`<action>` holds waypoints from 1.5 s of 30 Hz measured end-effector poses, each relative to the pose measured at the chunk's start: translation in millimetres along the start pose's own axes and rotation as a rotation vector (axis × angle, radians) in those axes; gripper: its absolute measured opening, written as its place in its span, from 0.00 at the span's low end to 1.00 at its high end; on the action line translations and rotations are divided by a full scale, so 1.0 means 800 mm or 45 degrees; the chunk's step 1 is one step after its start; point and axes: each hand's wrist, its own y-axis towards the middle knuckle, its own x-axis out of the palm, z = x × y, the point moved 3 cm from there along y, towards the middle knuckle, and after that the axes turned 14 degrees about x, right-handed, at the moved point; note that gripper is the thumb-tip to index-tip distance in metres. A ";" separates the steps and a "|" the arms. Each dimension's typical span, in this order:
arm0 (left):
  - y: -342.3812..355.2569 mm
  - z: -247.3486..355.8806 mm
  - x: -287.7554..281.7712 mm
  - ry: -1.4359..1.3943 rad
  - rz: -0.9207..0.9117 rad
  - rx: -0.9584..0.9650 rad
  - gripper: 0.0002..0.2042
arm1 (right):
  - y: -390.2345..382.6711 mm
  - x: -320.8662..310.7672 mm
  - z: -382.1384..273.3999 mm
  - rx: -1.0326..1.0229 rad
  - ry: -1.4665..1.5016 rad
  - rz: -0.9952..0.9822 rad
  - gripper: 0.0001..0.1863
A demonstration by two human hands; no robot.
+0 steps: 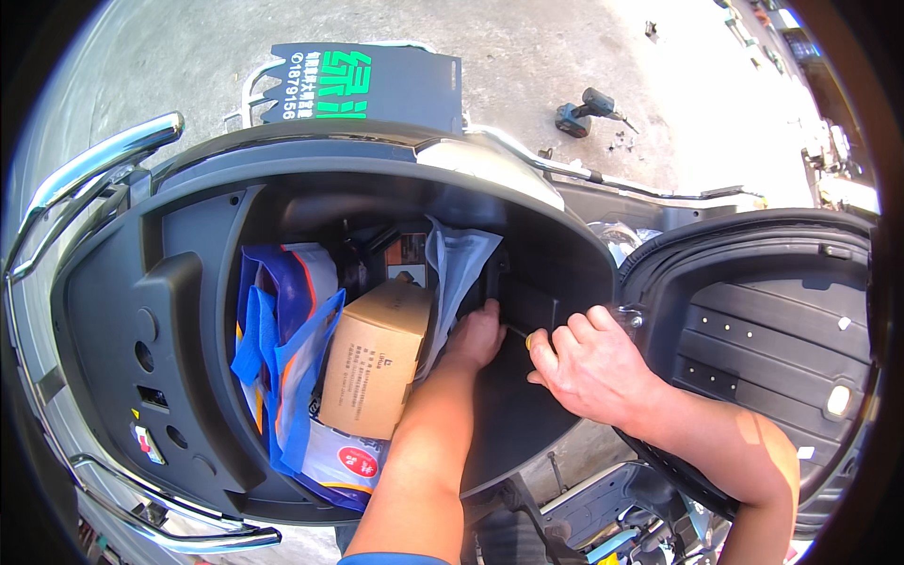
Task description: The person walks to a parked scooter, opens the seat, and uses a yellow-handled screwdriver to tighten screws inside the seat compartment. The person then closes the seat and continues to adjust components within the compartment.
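My left hand (478, 335) reaches deep into the black under-seat storage bin (527, 414) of a scooter. Its fingers are bunched near the bin's right inner wall, and whatever they hold is hidden. My right hand (593, 369) is closed around a screwdriver (528, 342) with a yellow handle. Its thin shaft points left, toward my left fingertips; I cannot make out the tip. Beside my left forearm a brown cardboard box (374, 358) sits tilted in the bin. A translucent plastic bag (459, 264) stands behind it, and a blue, white and orange bag (292, 367) lies left of it.
The black seat lid (772, 330) hangs swung out at the right. Chrome rails (104, 165) edge the left side. Beyond the scooter, a cordless drill (586, 113) lies on the concrete floor, near a dark sign board (405, 85) with green and white lettering.
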 end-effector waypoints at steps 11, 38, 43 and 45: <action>-0.001 0.002 -0.006 -0.001 -0.062 0.001 0.16 | -0.003 -0.004 -0.005 -0.116 0.103 0.062 0.12; -0.131 0.159 -0.146 -0.201 0.214 0.239 0.07 | -0.005 0.005 -0.025 0.219 -0.033 -0.019 0.14; -0.285 0.224 -0.235 -0.933 0.262 -0.023 0.06 | -0.016 -0.002 -0.040 0.330 0.111 0.040 0.13; -0.357 0.212 -0.276 -0.945 0.420 -0.110 0.06 | -0.020 0.004 -0.045 0.423 0.068 -0.224 0.17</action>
